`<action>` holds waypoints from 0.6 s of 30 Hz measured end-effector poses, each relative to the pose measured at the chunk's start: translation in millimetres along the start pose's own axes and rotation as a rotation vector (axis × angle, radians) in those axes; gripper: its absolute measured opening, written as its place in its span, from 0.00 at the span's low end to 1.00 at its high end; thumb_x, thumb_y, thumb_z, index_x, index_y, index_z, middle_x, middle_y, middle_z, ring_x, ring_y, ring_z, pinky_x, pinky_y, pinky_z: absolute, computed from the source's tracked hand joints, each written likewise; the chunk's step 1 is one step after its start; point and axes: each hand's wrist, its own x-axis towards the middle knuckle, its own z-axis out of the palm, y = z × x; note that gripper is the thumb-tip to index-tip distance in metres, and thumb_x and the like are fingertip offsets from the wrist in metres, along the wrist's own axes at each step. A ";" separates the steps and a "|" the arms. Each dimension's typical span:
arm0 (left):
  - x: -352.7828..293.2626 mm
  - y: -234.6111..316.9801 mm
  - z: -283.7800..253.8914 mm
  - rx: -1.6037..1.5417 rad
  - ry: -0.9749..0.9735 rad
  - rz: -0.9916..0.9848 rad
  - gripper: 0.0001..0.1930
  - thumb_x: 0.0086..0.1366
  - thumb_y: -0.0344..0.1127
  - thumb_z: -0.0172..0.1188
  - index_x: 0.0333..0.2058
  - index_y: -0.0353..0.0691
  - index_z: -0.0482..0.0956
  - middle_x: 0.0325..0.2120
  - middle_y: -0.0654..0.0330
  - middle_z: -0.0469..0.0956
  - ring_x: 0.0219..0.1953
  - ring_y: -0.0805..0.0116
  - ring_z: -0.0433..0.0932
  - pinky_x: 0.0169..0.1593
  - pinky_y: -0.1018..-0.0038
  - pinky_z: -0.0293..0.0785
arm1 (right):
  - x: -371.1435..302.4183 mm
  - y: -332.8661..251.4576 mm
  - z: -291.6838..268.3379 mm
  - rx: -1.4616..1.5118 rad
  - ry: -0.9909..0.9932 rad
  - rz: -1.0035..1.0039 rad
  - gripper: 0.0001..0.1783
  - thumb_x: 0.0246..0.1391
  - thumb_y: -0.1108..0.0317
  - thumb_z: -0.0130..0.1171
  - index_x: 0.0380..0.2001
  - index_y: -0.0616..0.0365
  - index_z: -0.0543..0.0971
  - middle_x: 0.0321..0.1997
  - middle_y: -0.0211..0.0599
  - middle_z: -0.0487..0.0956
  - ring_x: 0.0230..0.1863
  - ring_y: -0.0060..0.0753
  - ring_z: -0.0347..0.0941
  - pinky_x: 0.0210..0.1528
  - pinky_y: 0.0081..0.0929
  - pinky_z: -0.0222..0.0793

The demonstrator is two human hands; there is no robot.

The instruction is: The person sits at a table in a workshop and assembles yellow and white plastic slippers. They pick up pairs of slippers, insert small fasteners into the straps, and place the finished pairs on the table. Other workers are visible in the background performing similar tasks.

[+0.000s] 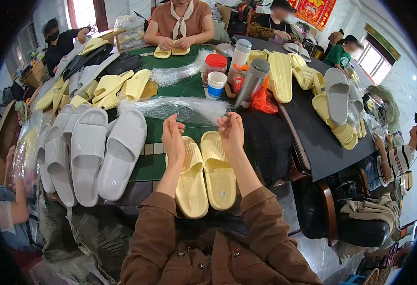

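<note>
A pair of pale yellow slippers [220, 183] lies side by side at the table's near edge, toes pointing away from me. My left hand [173, 140] hovers over the toe end of the left slipper, fingers curled and pinched together. Over the right slipper's toe, my right hand [233, 132] has its thumb and fingertips pressed together. Whatever thin thing they may pinch is too fine to make out. Just beyond my fingertips lies a bundle of clear plastic strands [184, 108], its right end behind my right fingers.
Grey slippers [87, 156] stand in a row at my left, with yellow slippers [137, 85] behind. A red-lidded jar [215, 66], a paper cup [215, 86] and a steel flask [253, 83] stand ahead. Across the table a person handles yellow slippers [181, 49]. An armchair [360, 230] is at right.
</note>
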 end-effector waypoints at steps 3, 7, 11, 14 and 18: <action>0.3 3.3 0.8 -0.019 -0.008 -0.010 0.21 0.73 0.48 0.40 0.49 0.37 0.73 0.29 0.63 0.74 0.32 0.74 0.70 0.42 0.75 0.67 | 6.0 -1.5 -9.4 0.086 -0.011 -0.006 0.08 0.68 0.61 0.45 0.39 0.50 0.70 0.26 0.26 0.70 0.28 0.23 0.70 0.25 0.17 0.67; -0.1 11.9 3.6 -0.041 -0.010 -0.046 0.24 0.73 0.52 0.37 0.50 0.38 0.72 0.30 0.63 0.74 0.33 0.73 0.70 0.42 0.75 0.66 | 5.2 -3.4 -15.5 0.051 -0.041 -0.106 0.08 0.68 0.62 0.43 0.38 0.51 0.69 0.27 0.26 0.67 0.29 0.23 0.70 0.31 0.23 0.74; 2.0 9.0 0.9 -0.072 -0.007 -0.054 0.27 0.73 0.54 0.33 0.51 0.38 0.72 0.30 0.63 0.74 0.33 0.73 0.70 0.42 0.75 0.66 | -10.4 -8.3 0.4 -0.043 0.003 -0.298 0.08 0.69 0.64 0.40 0.38 0.54 0.67 0.31 0.29 0.66 0.33 0.26 0.70 0.43 0.36 0.78; 0.3 7.8 2.5 -0.070 -0.009 -0.058 0.28 0.73 0.56 0.32 0.51 0.38 0.72 0.29 0.63 0.74 0.32 0.73 0.71 0.42 0.75 0.66 | -26.2 -23.1 6.4 -0.047 -0.044 -0.371 0.09 0.69 0.64 0.40 0.38 0.56 0.66 0.35 0.32 0.68 0.39 0.29 0.72 0.50 0.44 0.77; -0.1 7.6 0.1 -0.046 -0.020 -0.055 0.28 0.74 0.55 0.34 0.50 0.37 0.73 0.29 0.63 0.74 0.31 0.73 0.70 0.41 0.75 0.66 | -45.2 -55.7 2.8 0.059 -0.090 -0.384 0.09 0.68 0.62 0.43 0.39 0.55 0.67 0.38 0.32 0.72 0.45 0.31 0.74 0.51 0.43 0.77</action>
